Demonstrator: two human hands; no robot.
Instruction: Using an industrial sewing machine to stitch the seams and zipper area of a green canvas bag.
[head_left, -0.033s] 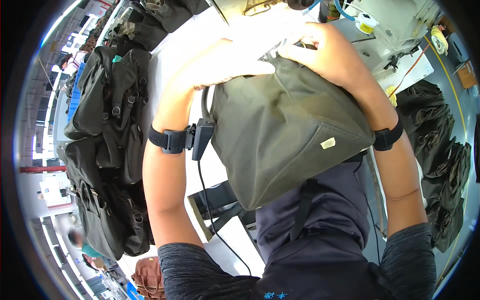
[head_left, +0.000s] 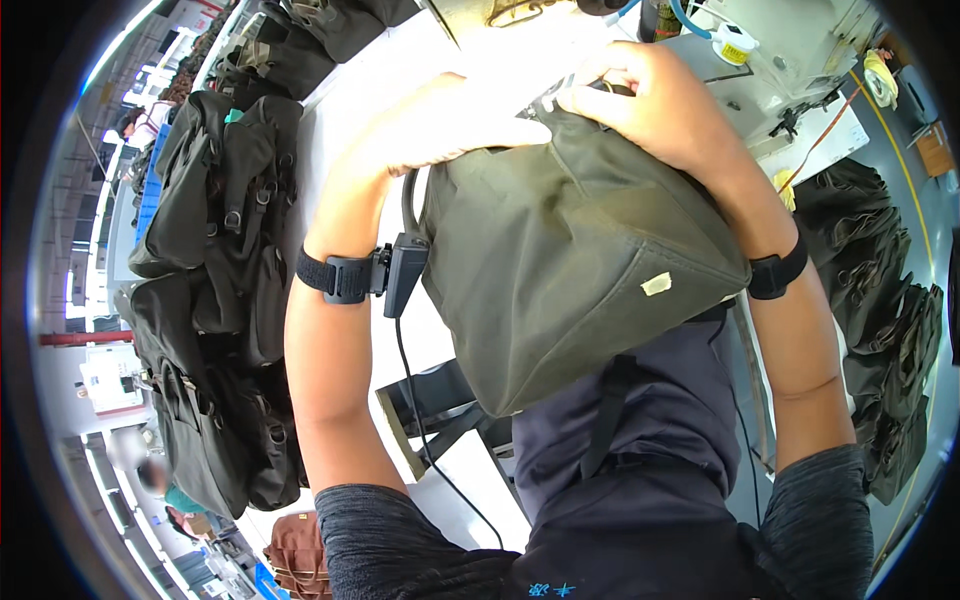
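Observation:
An olive fabric bag [head_left: 560, 260] fills the middle, held over my lap, with a pale tape patch [head_left: 655, 284] near its lower right corner. My left hand [head_left: 450, 130] lies along the bag's top left edge, thumb stretched rightward; glare washes out its other fingers. My right hand [head_left: 635, 105] has curled fingers gripping the top edge, where some small metal hardware partly shows. A dark strap [head_left: 409, 195] hangs at the left of the bag, under my left hand.
Dark bags are piled at left [head_left: 210, 190] and right [head_left: 870, 350]. Behind the bag are a white worktable [head_left: 350, 80], pale machinery [head_left: 820, 50] and a white bottle [head_left: 733, 45]. A brown bag [head_left: 295, 555] and a blurred co-worker [head_left: 175, 495] appear at lower left.

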